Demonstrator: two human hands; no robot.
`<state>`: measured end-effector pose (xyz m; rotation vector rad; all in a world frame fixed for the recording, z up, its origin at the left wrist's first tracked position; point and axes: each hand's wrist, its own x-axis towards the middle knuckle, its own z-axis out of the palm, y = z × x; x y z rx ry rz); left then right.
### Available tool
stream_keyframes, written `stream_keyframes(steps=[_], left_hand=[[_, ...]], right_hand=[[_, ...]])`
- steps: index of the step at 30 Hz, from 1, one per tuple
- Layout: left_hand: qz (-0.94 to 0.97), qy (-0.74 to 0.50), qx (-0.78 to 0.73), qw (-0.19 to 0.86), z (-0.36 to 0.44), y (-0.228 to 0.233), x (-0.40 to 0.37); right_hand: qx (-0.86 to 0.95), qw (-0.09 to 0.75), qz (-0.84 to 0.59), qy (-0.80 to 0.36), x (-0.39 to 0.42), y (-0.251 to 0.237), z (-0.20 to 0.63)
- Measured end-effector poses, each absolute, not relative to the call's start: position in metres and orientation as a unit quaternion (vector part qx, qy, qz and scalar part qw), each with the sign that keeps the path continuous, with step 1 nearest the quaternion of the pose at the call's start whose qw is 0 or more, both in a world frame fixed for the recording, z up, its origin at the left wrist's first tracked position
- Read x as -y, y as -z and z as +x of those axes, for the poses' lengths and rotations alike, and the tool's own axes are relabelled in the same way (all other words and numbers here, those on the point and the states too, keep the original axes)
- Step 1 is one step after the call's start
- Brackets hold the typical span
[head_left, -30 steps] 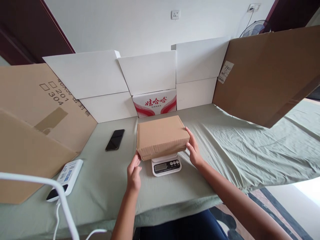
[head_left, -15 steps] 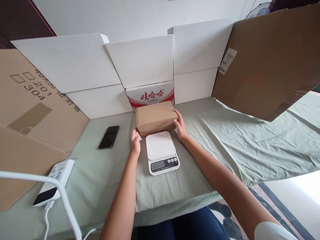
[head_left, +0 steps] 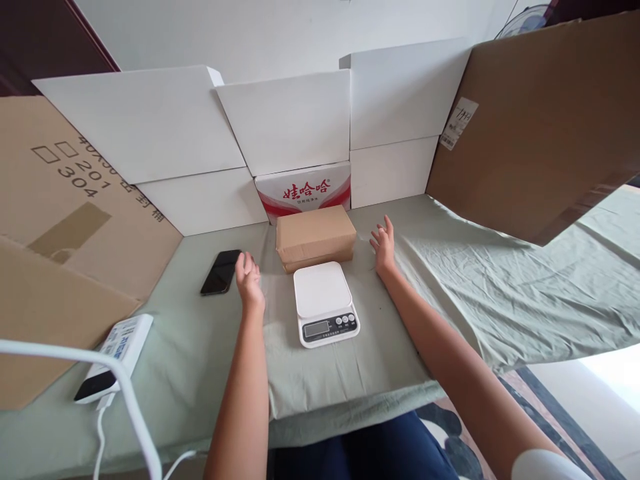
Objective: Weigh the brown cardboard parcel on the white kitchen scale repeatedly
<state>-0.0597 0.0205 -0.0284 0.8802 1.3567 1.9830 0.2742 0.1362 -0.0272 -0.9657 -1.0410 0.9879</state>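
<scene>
A brown cardboard box [head_left: 315, 237] lies flat on the tabletop [head_left: 210, 360], which is covered with a pale green sheet. The box sits just behind a white kitchen scale [head_left: 325, 303], close to it but not on it, and just in front of a white carton [head_left: 303, 190] printed with three large red Chinese characters over red swooshes; a line of smaller print beneath them is too small to read.

Neither hand holds anything. The left hand [head_left: 249, 279] hovers to the left of the box, well clear of it, its grip released with fingers loosely spread. The right hand [head_left: 384, 244] is on the other side of the box, also apart from it, fingers open and splayed. The box lies between the two hands.

The scale's weighing plate is bare; its small display and a row of dark buttons face the person, and the display cannot be read.

A black phone [head_left: 221, 271] lies face up left of the left hand. Further left, near the tabletop's front edge, is a white power bank [head_left: 116, 355] with blue lettering, too small to read, and a white cable.

White boards [head_left: 145, 127] stand along the back. A brown cardboard sheet [head_left: 75, 200] on the left shows "201" and "304" beside two empty squares, plus partly cut-off characters. Another brown sheet [head_left: 540, 127] on the right carries a white sticker [head_left: 461, 123] with handwriting that is illegible.
</scene>
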Motion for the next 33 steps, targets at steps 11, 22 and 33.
stream_keyframes(steps=[11,22,33], left_hand=[[0.326,-0.742,-0.503,0.3,-0.049,0.027,-0.02],[0.368,-0.679,-0.515,0.374,-0.026,0.031,-0.023],[0.427,-0.676,-0.503,0.329,-0.007,0.006,0.014]], right_hand=[[0.486,0.619,-0.429,-0.443,-0.136,0.03,0.274],[0.571,0.551,-0.363,-0.488,-0.118,0.025,0.253],[0.66,0.596,-0.294,-0.35,-0.074,0.001,0.245]])
